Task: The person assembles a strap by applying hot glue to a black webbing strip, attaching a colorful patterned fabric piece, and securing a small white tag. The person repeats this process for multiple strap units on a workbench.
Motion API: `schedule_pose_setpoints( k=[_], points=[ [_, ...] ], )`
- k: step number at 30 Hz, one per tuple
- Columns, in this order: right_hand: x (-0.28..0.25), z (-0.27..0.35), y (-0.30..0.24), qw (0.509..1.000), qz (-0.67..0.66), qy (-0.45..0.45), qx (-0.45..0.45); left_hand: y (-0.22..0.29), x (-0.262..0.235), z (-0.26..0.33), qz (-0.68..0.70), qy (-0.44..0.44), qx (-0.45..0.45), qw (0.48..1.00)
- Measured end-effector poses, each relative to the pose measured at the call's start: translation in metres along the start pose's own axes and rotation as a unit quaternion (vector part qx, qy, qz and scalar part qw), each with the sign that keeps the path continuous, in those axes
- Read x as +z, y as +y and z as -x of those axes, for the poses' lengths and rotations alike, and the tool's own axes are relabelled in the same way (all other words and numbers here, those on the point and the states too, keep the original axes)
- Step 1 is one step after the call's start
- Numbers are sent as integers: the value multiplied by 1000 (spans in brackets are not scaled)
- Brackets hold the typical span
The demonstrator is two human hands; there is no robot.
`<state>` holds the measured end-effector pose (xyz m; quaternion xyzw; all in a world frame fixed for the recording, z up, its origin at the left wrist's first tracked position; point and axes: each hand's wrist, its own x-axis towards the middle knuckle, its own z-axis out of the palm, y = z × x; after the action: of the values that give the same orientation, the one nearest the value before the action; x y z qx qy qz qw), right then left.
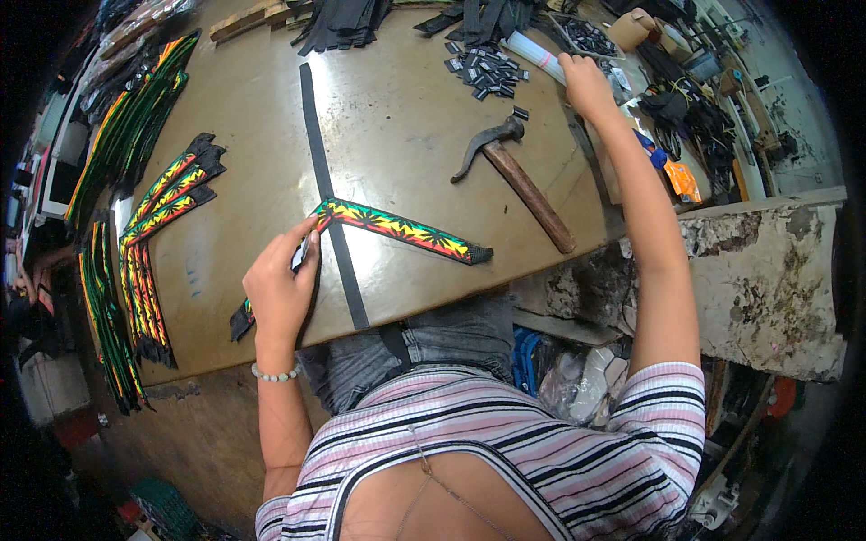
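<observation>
My left hand pinches a patterned strap in green, yellow, red and black near its bend. A small black-and-white piece shows between those fingers, partly hidden. The strap lies in a V across a plain black strip, one leg running under my hand. My right hand is stretched to the far right, its fingers curled at the end of a bundle of whitish translucent sticks. What those fingers hold, if anything, is hidden. A pile of small black tags lies left of that hand.
A hammer with a wooden handle rests on the table, right of the strap. Patterned straps lie in stacks at the left. Black strips are heaped at the far edge. An orange packet sits beyond my right forearm.
</observation>
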<state>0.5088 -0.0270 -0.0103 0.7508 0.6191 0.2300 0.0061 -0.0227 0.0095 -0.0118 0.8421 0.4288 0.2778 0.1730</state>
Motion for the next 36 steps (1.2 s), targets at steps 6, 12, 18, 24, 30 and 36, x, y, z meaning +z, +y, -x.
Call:
schedule_pose_setpoints(
  k=[6, 12, 18, 24, 30, 36],
  points=[
    [-7, 6, 15, 995, -76, -15, 55, 0, 2, -1, 7, 17, 13, 1000],
    [-14, 20, -5, 980, -85, -1, 179, -1, 0, 0, -4, 0, 6, 1000],
    [-22, 15, -9, 988, -61, -69, 122, -2, 1, 1, -6, 4, 10, 1000],
    [-36, -15, 11, 956, -93, -258, 106, -3, 2, 0, 20, 20, 24, 999],
    [-60, -15, 23, 877, -226, -395, 155, -1, 0, 1, 25, 9, 9, 1000],
    [-55, -14, 27, 803, -367, -394, 257, 1, -5, 1, 12, -31, -17, 999]
  ],
)
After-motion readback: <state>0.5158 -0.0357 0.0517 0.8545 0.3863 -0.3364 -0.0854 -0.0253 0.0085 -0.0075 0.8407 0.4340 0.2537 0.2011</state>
